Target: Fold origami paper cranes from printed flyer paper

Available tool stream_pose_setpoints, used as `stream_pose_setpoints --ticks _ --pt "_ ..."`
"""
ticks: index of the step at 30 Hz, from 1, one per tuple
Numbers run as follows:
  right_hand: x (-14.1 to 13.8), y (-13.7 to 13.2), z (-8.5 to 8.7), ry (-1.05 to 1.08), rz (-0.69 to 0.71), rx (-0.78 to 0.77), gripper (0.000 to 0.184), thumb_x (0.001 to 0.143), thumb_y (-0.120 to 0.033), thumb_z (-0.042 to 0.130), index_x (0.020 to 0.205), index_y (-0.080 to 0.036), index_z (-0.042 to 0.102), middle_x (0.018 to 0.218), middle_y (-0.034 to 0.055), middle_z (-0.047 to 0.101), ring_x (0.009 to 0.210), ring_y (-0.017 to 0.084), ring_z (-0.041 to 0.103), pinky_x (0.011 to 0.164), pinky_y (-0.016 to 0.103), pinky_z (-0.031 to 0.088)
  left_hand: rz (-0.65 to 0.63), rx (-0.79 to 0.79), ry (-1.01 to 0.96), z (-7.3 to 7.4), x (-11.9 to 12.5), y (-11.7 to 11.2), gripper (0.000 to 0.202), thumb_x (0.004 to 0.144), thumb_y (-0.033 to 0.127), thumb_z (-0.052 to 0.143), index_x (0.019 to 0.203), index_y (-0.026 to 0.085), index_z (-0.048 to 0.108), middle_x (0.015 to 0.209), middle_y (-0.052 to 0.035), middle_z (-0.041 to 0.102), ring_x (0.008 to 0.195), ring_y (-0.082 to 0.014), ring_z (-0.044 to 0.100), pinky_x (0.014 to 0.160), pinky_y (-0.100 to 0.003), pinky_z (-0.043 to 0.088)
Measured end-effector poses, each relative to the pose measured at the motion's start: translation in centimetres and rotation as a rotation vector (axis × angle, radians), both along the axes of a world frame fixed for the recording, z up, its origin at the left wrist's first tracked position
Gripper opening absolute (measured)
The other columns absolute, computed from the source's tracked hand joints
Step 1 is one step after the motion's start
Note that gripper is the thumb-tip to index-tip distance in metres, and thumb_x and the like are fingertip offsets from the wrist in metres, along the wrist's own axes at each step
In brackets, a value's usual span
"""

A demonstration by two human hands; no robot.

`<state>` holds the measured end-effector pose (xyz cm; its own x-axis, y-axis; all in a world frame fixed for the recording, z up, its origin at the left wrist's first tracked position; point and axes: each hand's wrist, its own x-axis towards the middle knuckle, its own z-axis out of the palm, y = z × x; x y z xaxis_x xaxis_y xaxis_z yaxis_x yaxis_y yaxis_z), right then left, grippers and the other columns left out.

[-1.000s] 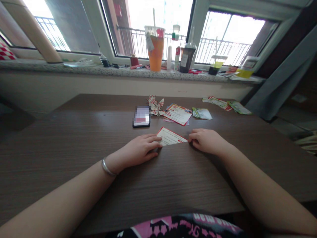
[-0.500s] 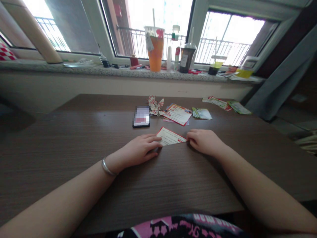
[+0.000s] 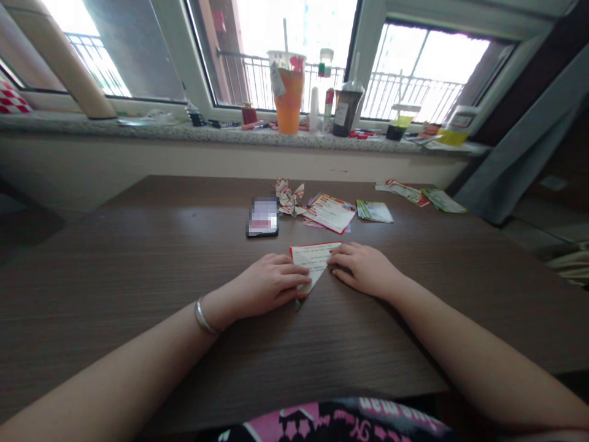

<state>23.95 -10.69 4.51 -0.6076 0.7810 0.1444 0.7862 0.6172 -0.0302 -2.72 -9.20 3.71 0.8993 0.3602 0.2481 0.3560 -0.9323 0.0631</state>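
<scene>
A white printed sheet of paper (image 3: 315, 253) with a red edge lies folded to a triangle on the table. Its straight red edge faces the windows and one point is directed at me. My left hand (image 3: 276, 279) rests over the sheet's left side, fingers stretched out and lying flat on it. At the upper right corner is my right hand (image 3: 361, 267), its fingers apart and slightly bent, with the fingertips touching the paper's right edge. A silver bracelet (image 3: 202, 315) circles my left wrist. The left fingers hide part of the sheet.
Beyond my hands lie a phone (image 3: 262, 218), folded paper shapes (image 3: 289, 197), printed sheets (image 3: 332, 212) and a small stack of cards (image 3: 375, 212). More paper strips (image 3: 405, 191) are at the far right. Drinks, including a large orange cup (image 3: 289, 101), stand on the windowsill (image 3: 184, 132).
The triangular paper has been turned, so its red edge now runs across the far side and a point faces me. My right hand has shifted left and its fingers have spread.
</scene>
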Motion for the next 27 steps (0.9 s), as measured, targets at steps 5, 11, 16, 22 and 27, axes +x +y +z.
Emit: stream_pose_setpoints --ticks 5,11,16,22,27 --pt "0.4 0.1 -0.1 0.022 -0.032 -0.009 0.027 0.095 -0.029 0.045 0.097 -0.022 0.071 0.110 0.0068 0.069 0.101 0.020 0.062 0.086 0.032 0.048 0.033 0.064 -0.035 0.0 -0.7 0.9 0.034 0.093 0.026 0.051 0.125 0.027 0.059 0.129 -0.0049 0.062 0.114 -0.0239 0.056 0.097 -0.042 0.046" --pt "1.0 0.7 -0.2 0.110 0.000 -0.062 0.023 0.093 -0.026 0.048 0.095 -0.020 0.070 0.107 0.0058 0.071 0.101 0.019 0.063 0.089 0.033 0.049 0.079 0.025 -0.015 -0.4 -1.3 1.5 0.039 0.091 0.020 0.051 0.129 0.025 0.056 0.129 -0.0055 0.062 0.118 -0.0234 0.056 0.101 -0.042 0.047" --pt "1.2 0.9 -0.5 0.152 0.068 -0.090 0.022 0.090 -0.027 0.054 0.106 -0.022 0.068 0.118 0.0063 0.067 0.110 0.020 0.060 0.096 0.037 0.047 0.039 0.018 -0.029 -0.6 -0.8 1.3 0.037 0.091 0.023 0.052 0.128 0.023 0.058 0.131 -0.0062 0.060 0.121 -0.0236 0.055 0.102 -0.042 0.046" --pt "1.3 0.8 -0.8 0.140 0.093 -0.093 0.030 0.091 -0.035 0.055 0.116 -0.023 0.065 0.126 0.0077 0.063 0.116 0.022 0.056 0.099 0.041 0.045 0.083 0.035 -0.019 -0.7 -1.0 1.3 0.030 0.093 0.029 0.052 0.122 0.027 0.061 0.126 -0.0032 0.064 0.129 -0.0252 0.048 0.113 -0.053 0.027" --pt "1.2 0.7 -0.7 0.095 0.085 -0.092 0.036 0.092 -0.038 0.053 0.123 -0.022 0.062 0.128 0.0084 0.061 0.117 0.023 0.054 0.101 0.042 0.043 0.052 0.020 -0.001 -0.5 -0.9 1.4 0.028 0.095 0.032 0.049 0.119 0.026 0.063 0.123 -0.0034 0.066 0.122 -0.0231 0.053 0.109 -0.047 0.035"
